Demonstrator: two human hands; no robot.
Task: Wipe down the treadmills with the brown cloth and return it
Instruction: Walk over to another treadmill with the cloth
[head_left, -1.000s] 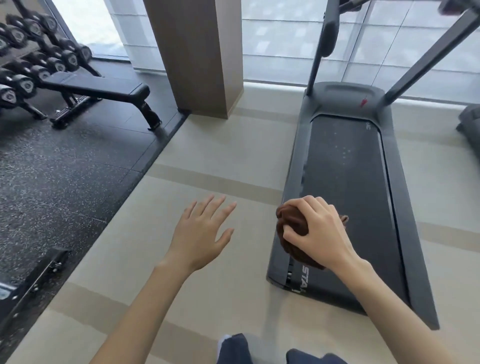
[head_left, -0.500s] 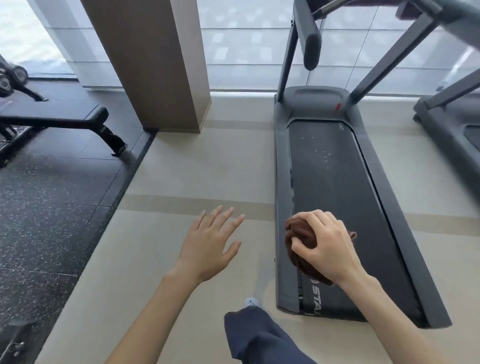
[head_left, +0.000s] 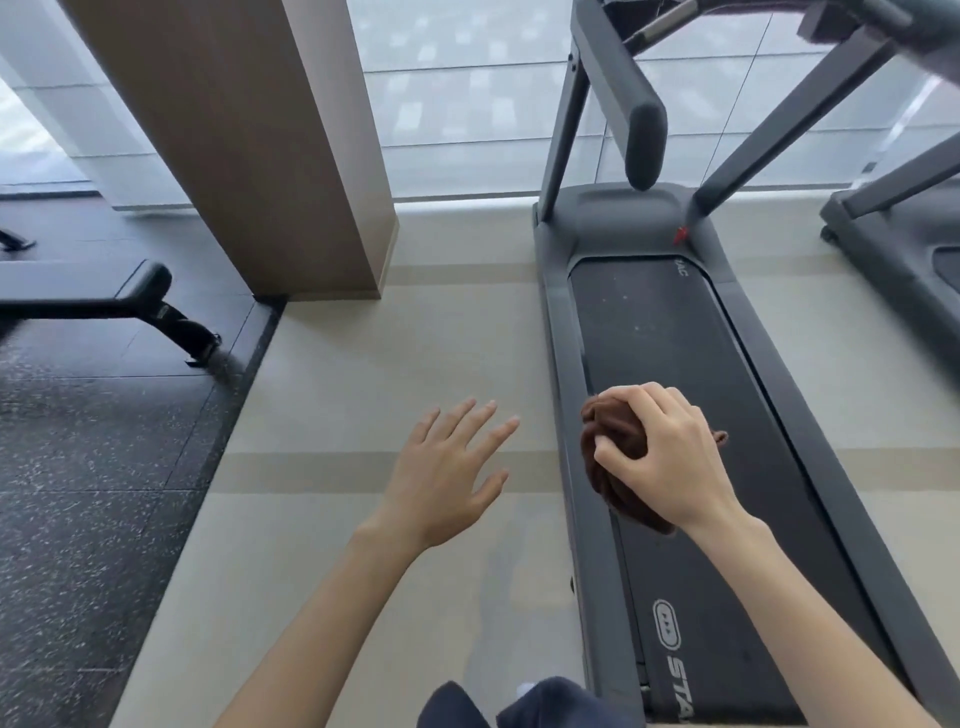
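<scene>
The right hand (head_left: 670, 460) grips the brown cloth (head_left: 615, 439), which is bunched into a ball. The fingers curl over the top of it and the thumb presses into its near side. A small corner of the fabric pokes out past the knuckles on the far side, and a fold hangs below the wrist. The cloth sits over the left part of the belt of the nearest treadmill (head_left: 665, 332), close to its left side rail (head_left: 569, 415). Whether the fabric touches the belt cannot be told from this angle. The left hand (head_left: 447, 473) holds nothing. Its fingers are spread and nearly straight, palm down, above the beige floor (head_left: 389, 353) just left of the treadmill. The belt shows a few pale specks toward its far end, and white lettering marks the near end of the deck. A padded handrail (head_left: 644, 135) slopes down above the motor cover. A second treadmill (head_left: 909, 249) stands to the right, apart from the first. A tan pillar (head_left: 249, 145) rises on the left in front of the window (head_left: 467, 93). Beside the pillar, a black weight bench (head_left: 104, 296) stands on speckled black rubber flooring (head_left: 78, 467). A dark blue trouser knee (head_left: 519, 701) shows at the bottom edge.
</scene>
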